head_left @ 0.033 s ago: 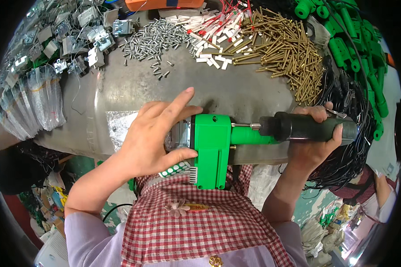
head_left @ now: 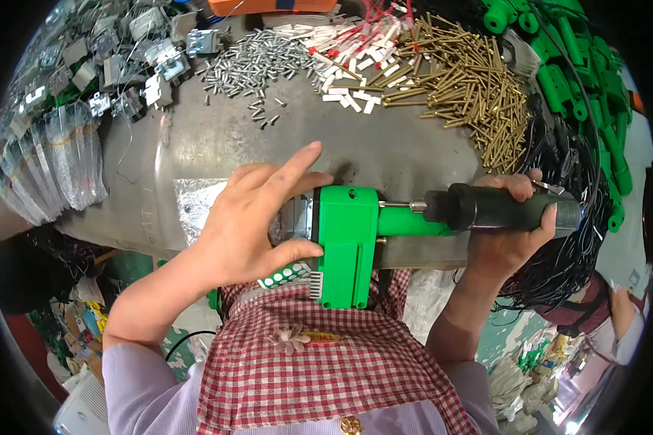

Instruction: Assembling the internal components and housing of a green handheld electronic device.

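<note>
A green plastic housing (head_left: 347, 250) with a round handle (head_left: 413, 221) on its right side stands at the near edge of the work surface. My left hand (head_left: 247, 228) steadies it from the left, thumb against its side, the index finger raised; the palm hides part of the silvery metal piece (head_left: 297, 217) there. A black cylindrical power screwdriver (head_left: 497, 207) lies level in my right hand (head_left: 508, 243), fingers wrapped round it. Its thin bit (head_left: 395, 205) reaches the housing's right side, just above the handle. Below the bit, a brass screw (head_left: 381, 240) sticks out of the housing.
Small silver screws (head_left: 257, 65), white sleeves with red wires (head_left: 352, 94) and long brass screws (head_left: 471, 87) lie in piles at the back. Metal assemblies (head_left: 152, 58) crowd the far left. Black cables (head_left: 551, 261) and green housings (head_left: 559, 87) lie right. A checked apron (head_left: 305, 384) is close below.
</note>
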The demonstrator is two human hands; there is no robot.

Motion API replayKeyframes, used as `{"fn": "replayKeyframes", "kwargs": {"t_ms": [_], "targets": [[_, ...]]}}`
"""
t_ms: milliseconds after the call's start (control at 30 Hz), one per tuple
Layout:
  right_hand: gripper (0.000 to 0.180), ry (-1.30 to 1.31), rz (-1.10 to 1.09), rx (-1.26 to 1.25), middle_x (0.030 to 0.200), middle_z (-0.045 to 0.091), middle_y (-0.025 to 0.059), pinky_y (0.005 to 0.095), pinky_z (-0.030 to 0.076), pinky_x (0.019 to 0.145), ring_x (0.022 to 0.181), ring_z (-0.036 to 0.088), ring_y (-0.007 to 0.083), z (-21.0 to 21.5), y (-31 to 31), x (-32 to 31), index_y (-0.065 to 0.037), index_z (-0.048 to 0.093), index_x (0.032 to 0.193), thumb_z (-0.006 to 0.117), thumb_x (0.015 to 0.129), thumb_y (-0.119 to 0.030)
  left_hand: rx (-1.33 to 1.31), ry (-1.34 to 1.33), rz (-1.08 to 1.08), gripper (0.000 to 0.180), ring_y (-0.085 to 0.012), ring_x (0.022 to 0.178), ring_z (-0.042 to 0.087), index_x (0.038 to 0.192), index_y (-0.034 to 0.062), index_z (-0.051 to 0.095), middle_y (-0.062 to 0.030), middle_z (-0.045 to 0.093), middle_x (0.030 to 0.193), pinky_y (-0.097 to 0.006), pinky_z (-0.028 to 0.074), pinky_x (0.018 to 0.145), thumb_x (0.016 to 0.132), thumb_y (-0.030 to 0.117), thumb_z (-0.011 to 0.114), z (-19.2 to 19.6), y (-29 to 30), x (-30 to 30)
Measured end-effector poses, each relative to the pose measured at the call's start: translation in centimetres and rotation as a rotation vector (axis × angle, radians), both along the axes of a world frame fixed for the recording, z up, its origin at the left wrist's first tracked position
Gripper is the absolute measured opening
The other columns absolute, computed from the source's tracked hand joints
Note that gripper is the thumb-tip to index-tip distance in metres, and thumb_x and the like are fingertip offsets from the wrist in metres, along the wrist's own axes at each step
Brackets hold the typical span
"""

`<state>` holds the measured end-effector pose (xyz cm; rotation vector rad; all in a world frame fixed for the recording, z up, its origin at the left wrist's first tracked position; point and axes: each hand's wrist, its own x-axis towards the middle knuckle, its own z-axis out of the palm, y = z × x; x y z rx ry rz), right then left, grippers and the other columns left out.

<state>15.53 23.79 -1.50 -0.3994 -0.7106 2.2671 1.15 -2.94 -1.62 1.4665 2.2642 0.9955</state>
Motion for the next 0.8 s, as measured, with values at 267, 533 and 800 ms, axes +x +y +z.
{"fn": "replayKeyframes", "kwargs": {"t_ms": [267,533,800], "targets": [[0.039,0.032,-0.076,-0.022,0.085,0.045,-0.0006,0.0364,0.043,0.086,0.08,0.05,0.0122,-0.75,-0.53,-0.82,-0.009,0.047,0.112,0.057,0.084,-0.034,0.05,-0.133,0.013,0.11,-0.0262,0.094,0.058,0.144,0.0026,0.028,-0.0061,0.067,0.112,-0.038,0.04,0.09,0.057,0.044,0.081,-0.06,0.29,-0.54],[0.036,0.094,-0.05,-0.036,0.084,0.046,-0.001,0.0401,0.037,0.093,0.077,0.052,0.0114,-0.89,-0.4,-0.92,-0.009,0.045,0.112,0.057,0.086,-0.031,0.09,-0.122,-0.016,0.105,-0.0239,0.087,0.056,0.141,-0.003,0.032,-0.0049,0.066,0.111,-0.039,0.041,0.086,0.058,0.04,0.078,-0.16,0.36,-0.57],[0.036,0.159,-0.026,-0.01,0.085,0.047,-0.0014,0.0404,0.035,0.094,0.079,0.051,0.0114,-0.34,-0.59,-0.9,-0.009,0.044,0.111,0.058,0.086,-0.031,0.096,-0.06,-0.037,0.104,-0.0257,0.093,0.057,0.141,-0.0035,0.031,-0.006,0.065,0.115,-0.039,0.042,0.088,0.06,0.042,0.077,-0.24,0.19,-0.44]]}}
